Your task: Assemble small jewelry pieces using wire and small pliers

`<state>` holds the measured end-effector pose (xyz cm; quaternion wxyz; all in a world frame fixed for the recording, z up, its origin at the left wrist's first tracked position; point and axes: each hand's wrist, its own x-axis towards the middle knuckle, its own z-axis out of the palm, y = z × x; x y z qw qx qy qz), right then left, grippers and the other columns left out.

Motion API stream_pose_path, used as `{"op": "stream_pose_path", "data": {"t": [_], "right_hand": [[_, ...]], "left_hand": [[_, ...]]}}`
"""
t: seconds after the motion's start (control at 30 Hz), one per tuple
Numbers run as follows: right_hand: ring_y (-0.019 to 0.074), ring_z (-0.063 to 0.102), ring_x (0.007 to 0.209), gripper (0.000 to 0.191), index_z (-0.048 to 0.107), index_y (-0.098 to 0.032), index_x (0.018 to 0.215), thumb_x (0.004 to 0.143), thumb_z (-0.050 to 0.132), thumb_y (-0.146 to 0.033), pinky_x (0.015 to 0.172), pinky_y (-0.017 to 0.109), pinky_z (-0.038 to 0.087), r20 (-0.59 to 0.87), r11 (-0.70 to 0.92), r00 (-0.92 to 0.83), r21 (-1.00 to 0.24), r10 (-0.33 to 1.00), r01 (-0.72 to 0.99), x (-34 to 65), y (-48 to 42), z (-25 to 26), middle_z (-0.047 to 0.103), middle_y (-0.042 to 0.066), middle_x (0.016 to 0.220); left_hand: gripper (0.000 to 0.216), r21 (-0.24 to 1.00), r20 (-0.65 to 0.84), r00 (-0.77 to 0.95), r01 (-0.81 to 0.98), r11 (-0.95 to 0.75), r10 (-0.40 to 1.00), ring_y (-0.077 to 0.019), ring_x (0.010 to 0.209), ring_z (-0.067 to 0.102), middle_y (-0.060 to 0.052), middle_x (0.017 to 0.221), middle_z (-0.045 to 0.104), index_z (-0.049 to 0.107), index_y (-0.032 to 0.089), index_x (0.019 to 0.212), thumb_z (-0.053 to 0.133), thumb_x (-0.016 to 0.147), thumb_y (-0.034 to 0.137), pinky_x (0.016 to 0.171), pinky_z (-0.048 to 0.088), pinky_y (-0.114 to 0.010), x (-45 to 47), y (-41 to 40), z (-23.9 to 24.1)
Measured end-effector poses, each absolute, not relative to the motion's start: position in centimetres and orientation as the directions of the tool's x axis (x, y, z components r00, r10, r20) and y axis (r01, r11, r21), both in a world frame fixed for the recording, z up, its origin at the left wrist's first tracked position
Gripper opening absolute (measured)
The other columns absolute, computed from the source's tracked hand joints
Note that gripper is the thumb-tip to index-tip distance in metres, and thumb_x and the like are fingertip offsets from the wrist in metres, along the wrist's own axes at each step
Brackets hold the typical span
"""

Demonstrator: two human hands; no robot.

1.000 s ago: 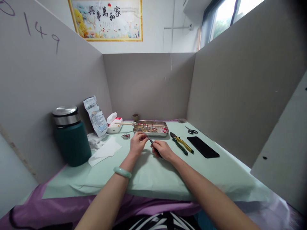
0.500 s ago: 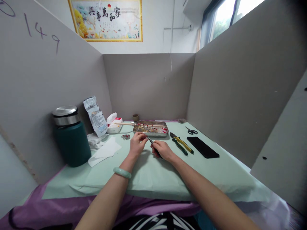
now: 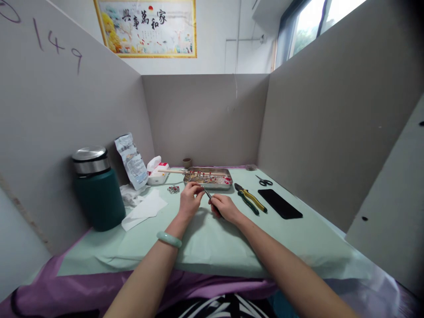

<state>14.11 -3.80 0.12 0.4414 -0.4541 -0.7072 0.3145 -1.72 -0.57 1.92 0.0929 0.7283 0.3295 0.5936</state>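
My left hand [image 3: 190, 199] rests on the pale green table cover [image 3: 212, 247], fingers pinched together on something too small to make out. My right hand [image 3: 224, 206] is closed round a small dark-handled tool [image 3: 208, 194] whose thin metal tip points up-left to the left fingertips. Both hands sit just in front of a shallow metal tray [image 3: 208, 177] filled with small red and mixed beads. A pale green bangle [image 3: 169, 238] is on my left wrist.
Yellow-and-green pliers [image 3: 250, 198], a black phone [image 3: 280, 203] and small scissors [image 3: 264, 180] lie right of the hands. At left stand a teal flask [image 3: 97, 190], a foil packet [image 3: 131, 161], white tissues [image 3: 144, 207], a small box [image 3: 157, 173] and a bead cluster [image 3: 173, 189]. Grey partitions enclose the desk.
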Motion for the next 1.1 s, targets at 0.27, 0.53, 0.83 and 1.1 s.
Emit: {"op": "stream_pose_path", "data": {"t": [0.27,0.53,0.83,1.1], "right_hand": [[0.0136,0.055,0.067,0.028,0.060,-0.019,0.078,0.089,0.036,-0.028,0.061,0.024,0.033,0.449,0.428,-0.192,-0.514,0.873,0.744,14.4,-4.5,0.4,0.064,0.001,0.071],[0.0227,0.053,0.092,0.022,0.064,-0.019,0.089,0.085,0.051,-0.037,0.076,0.032,0.034,0.555,0.313,-0.138,-0.234,0.820,0.920,14.6,-4.4,-0.1,0.063,0.008,0.092],[0.0190,0.054,0.082,0.015,0.061,-0.019,0.094,0.085,0.054,-0.028,0.074,0.030,0.039,0.778,0.628,-0.166,-0.340,0.606,0.700,13.6,-4.3,0.4,0.063,0.006,0.086],[0.0143,0.057,0.066,0.018,0.063,-0.019,0.081,0.085,0.051,-0.032,0.063,0.025,0.043,0.669,0.606,0.011,-0.680,0.743,0.414,14.1,-3.7,0.3,0.064,0.002,0.073]], "left_hand": [[0.010,0.664,0.700,0.022,0.345,-0.663,0.713,-0.0138,0.073,0.061,-0.006,0.083,0.065,0.067,0.016,0.073,0.062,0.071,0.025,0.067,0.051,-0.026,-2.0,-0.1,1.9],[0.033,0.947,0.319,0.155,-0.002,-0.323,0.935,-0.0126,0.050,0.058,-0.002,0.061,0.062,0.063,0.010,0.086,0.063,0.066,0.037,0.050,0.049,-0.026,-1.7,-0.3,1.9],[0.030,0.954,0.272,0.293,0.039,-0.296,0.916,-0.0091,0.038,0.050,0.003,0.051,0.055,0.054,0.013,0.077,0.063,0.068,0.040,0.038,0.037,-0.021,-1.5,-1.0,2.2],[0.035,0.952,0.279,0.370,0.012,-0.305,0.886,-0.0103,0.045,0.055,-0.004,0.072,0.065,0.055,0.012,0.089,0.063,0.066,0.037,0.044,0.043,-0.024,-1.1,-1.5,2.5]]}}
